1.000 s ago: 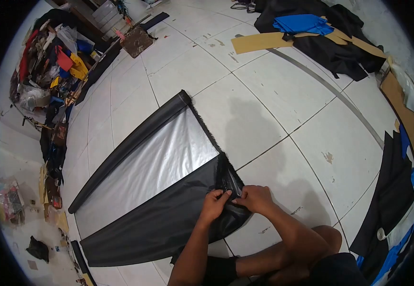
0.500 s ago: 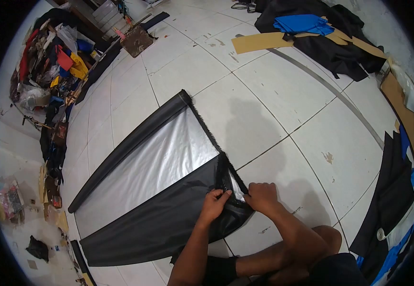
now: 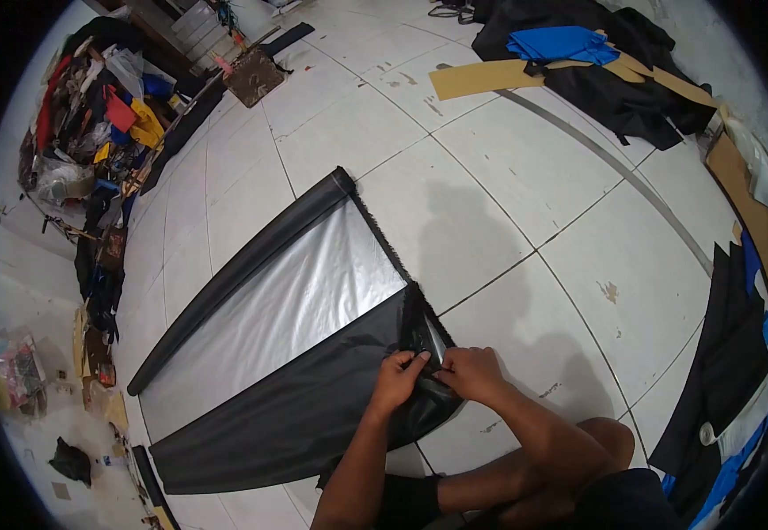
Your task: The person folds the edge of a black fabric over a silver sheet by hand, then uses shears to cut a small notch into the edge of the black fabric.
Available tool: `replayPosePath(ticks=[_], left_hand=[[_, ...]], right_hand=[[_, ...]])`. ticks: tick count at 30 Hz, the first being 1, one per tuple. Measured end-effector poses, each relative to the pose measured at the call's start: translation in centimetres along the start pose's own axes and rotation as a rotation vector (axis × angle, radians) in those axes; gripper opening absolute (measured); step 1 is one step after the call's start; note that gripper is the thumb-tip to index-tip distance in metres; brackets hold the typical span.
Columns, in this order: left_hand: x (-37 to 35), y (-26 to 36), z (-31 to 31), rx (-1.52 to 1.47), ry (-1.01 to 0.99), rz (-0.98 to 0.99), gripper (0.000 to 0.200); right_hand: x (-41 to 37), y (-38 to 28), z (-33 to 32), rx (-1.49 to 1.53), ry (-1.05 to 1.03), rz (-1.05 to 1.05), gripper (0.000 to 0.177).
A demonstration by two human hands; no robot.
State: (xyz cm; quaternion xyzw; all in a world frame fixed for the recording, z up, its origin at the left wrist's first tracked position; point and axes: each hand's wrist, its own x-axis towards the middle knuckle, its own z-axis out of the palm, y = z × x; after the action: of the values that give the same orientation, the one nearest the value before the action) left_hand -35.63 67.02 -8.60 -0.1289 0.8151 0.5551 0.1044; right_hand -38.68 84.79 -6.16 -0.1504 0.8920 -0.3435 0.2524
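Note:
A large sheet of black fabric (image 3: 287, 411) with a silver underside (image 3: 300, 287) lies on the tiled floor, its two long sides folded inward. At the near right corner of the sheet, my left hand (image 3: 396, 378) pinches the frayed black edge. Close to its right, my right hand (image 3: 472, 373) is closed on the same edge, knuckles up. A narrow strip of silver shows between the folds just above both hands.
A long metal strip (image 3: 609, 157) curves across the floor at the right. Black and blue fabric (image 3: 561, 44) and brown card (image 3: 486, 79) lie beyond it. More black fabric (image 3: 711, 371) is at the right edge. Mixed items (image 3: 106, 115) are heaped at the upper left.
My right hand has moved left, nearer my left hand, drawing the fabric edge with it. The silver gap between the folds has narrowed. My left hand has hardly moved.

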Motion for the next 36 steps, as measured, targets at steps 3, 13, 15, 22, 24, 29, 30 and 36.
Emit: replayPosePath(ticks=[3, 13, 15, 22, 24, 29, 30, 36], left_hand=[[0.1, -0.7, 0.2, -0.031, 0.001, 0.011, 0.024], [0.5, -2.3, 0.1, 0.004, -0.012, -0.003, 0.022], [0.5, -2.2, 0.2, 0.014, -0.004, 0.034, 0.022], [0.0, -0.1, 0.1, -0.021, -0.013, -0.053, 0.026], [0.0, -0.1, 0.1, -0.03, -0.02, -0.058, 0.026], [0.0, -0.2, 0.2, -0.03, -0.005, 0.019, 0.026], [0.0, -0.2, 0.2, -0.036, 0.003, 0.009, 0.026], [0.2, -0.9, 0.0, -0.013, -0.013, -0.008, 0.025]], right_hand=[[0.3, 0.8, 0.4, 0.017, -0.022, 0.042, 0.026], [0.2, 0.9, -0.6, -0.194, 0.219, 0.018, 0.028], [0.1, 0.2, -0.6, -0.137, 0.293, -0.051, 0.025], [-0.4, 0.1, 1.2, -0.036, 0.077, -0.163, 0.016], [-0.2, 0.2, 0.7, 0.029, 0.08, -0.107, 0.018], [0.2, 0.6, 0.0, 0.014, -0.002, 0.035, 0.029], [0.3, 0.5, -0.4, 0.009, -0.035, 0.061, 0.031], [0.5, 0.8, -1.0, -0.037, -0.041, 0.112, 0.03]])
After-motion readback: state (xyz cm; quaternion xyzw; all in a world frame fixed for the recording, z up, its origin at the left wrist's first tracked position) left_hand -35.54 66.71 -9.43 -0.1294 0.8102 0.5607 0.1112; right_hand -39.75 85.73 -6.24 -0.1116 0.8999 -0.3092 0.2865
